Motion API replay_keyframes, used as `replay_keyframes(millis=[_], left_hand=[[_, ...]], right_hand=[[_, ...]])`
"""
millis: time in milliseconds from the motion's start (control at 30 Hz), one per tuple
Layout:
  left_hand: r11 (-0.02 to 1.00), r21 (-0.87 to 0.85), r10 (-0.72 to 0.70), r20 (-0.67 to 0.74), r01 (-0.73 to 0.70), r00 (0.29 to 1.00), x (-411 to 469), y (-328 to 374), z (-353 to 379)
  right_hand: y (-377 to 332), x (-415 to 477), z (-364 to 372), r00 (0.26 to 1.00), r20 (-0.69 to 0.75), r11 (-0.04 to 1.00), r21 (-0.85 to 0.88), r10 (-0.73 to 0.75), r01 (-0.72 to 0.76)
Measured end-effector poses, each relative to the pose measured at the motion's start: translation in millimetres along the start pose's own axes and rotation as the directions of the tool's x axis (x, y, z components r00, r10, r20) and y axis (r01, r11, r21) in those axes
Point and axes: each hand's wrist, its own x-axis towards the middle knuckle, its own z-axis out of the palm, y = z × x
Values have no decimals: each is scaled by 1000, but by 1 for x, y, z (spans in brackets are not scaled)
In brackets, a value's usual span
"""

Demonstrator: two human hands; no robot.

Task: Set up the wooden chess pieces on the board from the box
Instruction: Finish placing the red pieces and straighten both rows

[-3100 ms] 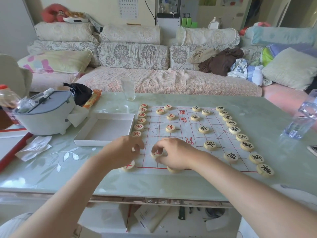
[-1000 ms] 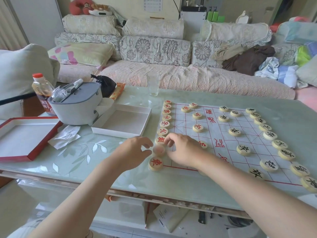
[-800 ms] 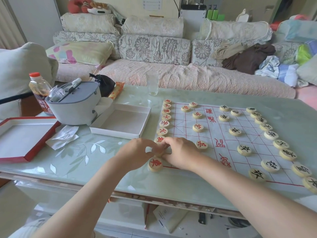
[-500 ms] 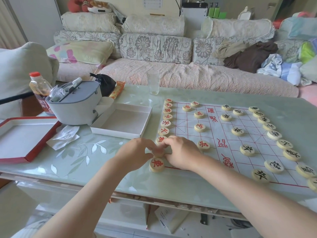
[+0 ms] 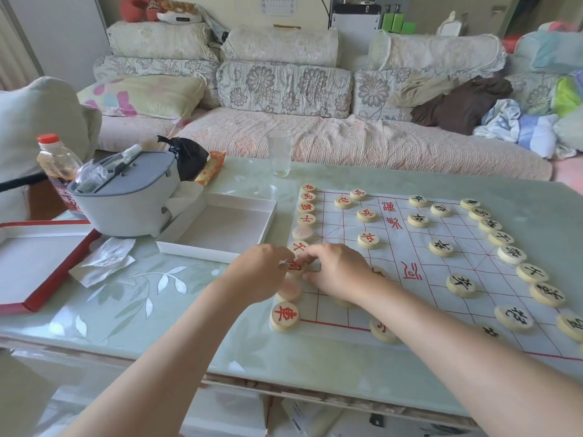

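Chess pieces point(image 5: 368, 240), wooden discs lettered in red or black, are found set out on the board point(image 5: 405, 244); one is held at the board's left edge. Remaining entries are listed by size.

Sofa point(image 5: 315, 143): floral cushions, clothing heaped at its right end; placed behind the tabletop point(image 5: 142, 313).

Tabletop: pale green, glossy, leaf-patterned; all items below are carried on it.

Board: white sheet ruled in red, laid on the right half of the tabletop.

Red-edged tray point(image 5: 60, 269): shallow, white inside; placed at the far left and cut off by the frame.

White box point(image 5: 192, 252): shallow, open-topped; placed just beside the board's left edge.

Grey container point(image 5: 126, 197): lidded, set between the tray and the box, towards the back.

Right grip point(image 5: 337, 272): reached over the board's near left part, fingers curled, fingertips closed on the right edge of a red-lettered piece point(image 5: 295, 265).

Left grip point(image 5: 255, 275): placed just off the board's left edge, thumb and forefinger pinched on the left edge of the same piece.

Bottle point(image 5: 58, 162): red-capped, upright, behind the grey container.

Glass point(image 5: 279, 152): clear, upright, beyond the board's far left corner.

Red-lettered column point(image 5: 306, 208): pieces lined along the board's left edge. The held piece is located in this line, and a corner piece point(image 5: 285, 316) is seen nearest the viewer.

Black-lettered pieces point(image 5: 511, 254): lined along the right edge, with others placed further in.
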Motion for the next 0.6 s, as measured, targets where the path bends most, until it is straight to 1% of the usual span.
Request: replay_keyframes(millis=[133, 233, 400, 467, 600], left_hand=[[998, 65, 8, 13, -9, 1000, 4, 0, 1], [997, 82, -3, 21, 1, 1000, 5, -1, -1], [1000, -7, -5, -12, 4, 1000, 13, -1, -7], [999, -35, 0, -15, 0, 1000, 19, 0, -8], [999, -54, 0, -18, -1, 1000, 34, 4, -7]], right_hand=[[2, 1, 2, 1000, -9, 1000, 15, -15, 15], [1, 2, 3, 1000, 5, 1000, 17, -12, 12], [5, 13, -13, 999, -29, 996, 83, 20, -17], [10, 22, -20, 999, -37, 997, 65, 34, -31], [17, 36, -20, 999, 10, 999, 7, 49, -50]])
